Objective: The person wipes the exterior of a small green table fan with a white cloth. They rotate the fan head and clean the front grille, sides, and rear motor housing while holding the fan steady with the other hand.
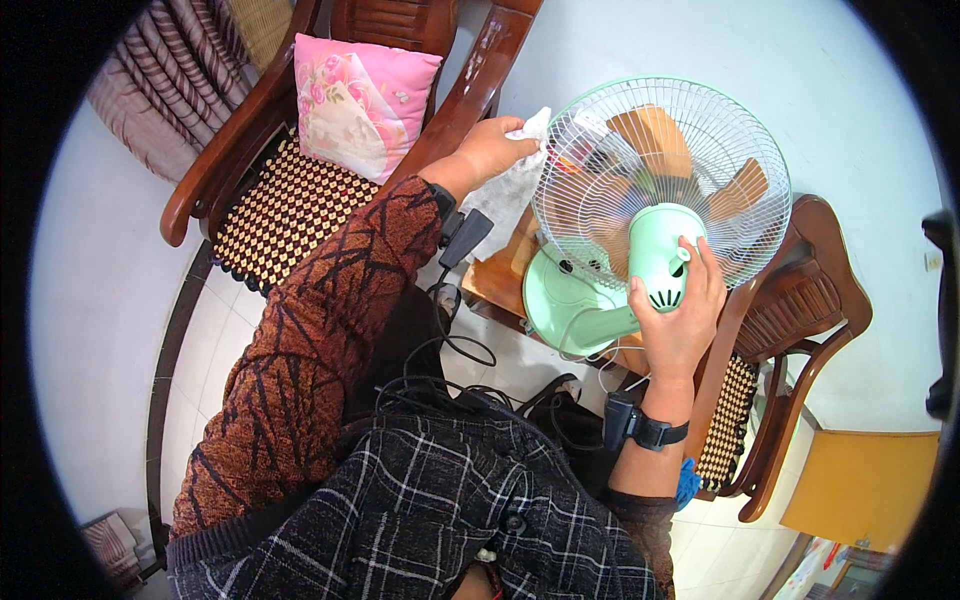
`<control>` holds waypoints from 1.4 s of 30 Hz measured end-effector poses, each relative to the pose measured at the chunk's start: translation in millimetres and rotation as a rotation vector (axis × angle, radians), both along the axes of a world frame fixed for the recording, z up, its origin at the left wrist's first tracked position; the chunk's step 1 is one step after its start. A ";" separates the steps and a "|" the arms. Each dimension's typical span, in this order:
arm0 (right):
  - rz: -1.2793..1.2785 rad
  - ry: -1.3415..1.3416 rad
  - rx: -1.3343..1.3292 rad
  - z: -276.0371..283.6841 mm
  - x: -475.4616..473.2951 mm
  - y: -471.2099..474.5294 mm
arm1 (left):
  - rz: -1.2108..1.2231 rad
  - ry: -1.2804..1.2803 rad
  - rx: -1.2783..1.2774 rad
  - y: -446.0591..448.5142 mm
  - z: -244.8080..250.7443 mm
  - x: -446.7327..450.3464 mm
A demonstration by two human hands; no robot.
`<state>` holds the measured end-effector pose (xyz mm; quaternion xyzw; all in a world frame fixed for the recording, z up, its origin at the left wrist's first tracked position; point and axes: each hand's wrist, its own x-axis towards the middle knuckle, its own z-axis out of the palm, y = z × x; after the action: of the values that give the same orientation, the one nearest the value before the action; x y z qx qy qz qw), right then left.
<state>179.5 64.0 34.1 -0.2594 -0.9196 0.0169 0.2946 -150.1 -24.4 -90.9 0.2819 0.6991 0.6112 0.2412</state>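
A green electric fan stands on a small wooden table (495, 281), its round base (559, 300) on the tabletop. The wire grille (720, 120) faces away from me, with brown-looking blades seen through it. My right hand (682, 315) grips the green motor housing (660, 225) at the back of the fan, around its lower part. My left hand (495, 150) pinches a white cloth (506, 199) at the left rim of the grille. The cloth hangs down towards the table. Whether it touches the wires I cannot tell.
On the left is a wooden armchair (240, 135) with a beaded seat cover (289, 206) and a pink cushion (367, 97). Another wooden chair (817, 285) stands at the right. Black cables (450, 345) hang before my body. A blue cloth (686, 484) and a yellow panel (859, 487) are lower right.
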 end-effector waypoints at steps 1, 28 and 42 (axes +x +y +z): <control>0.013 0.009 0.000 -0.2 -0.3 -0.1 | 0.022 0.094 -0.021 0.7 0.2 -0.6; 0.025 0.033 -0.010 -0.7 0.5 1.3 | 0.141 0.558 -0.241 -41.3 -6.9 8.9; 0.003 0.040 -0.010 -3.3 1.4 2.6 | 0.251 0.682 0.074 15.0 122.2 -26.0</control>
<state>180.9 66.6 30.8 -0.2592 -0.9138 0.0272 0.3117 -176.2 -9.4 31.3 0.3899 0.7458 0.5320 -0.0930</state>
